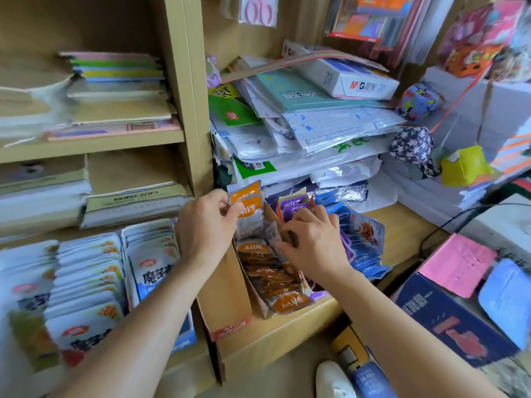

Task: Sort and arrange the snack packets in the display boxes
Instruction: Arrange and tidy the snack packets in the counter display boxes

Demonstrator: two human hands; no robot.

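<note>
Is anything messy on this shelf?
Yes. The blue packets sprawl in a loose heap on the right, unlike the orange packets lined up in their box. The paper pile above is crooked too.

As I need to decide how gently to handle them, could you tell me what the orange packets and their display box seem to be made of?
orange packets: probably thin plastic film with a glossy finish; they catch the light and their edges wrinkle.
display box: brown cardboard, matte; its wall is plain paper-brown and flat, with red print at the front edge.
</note>
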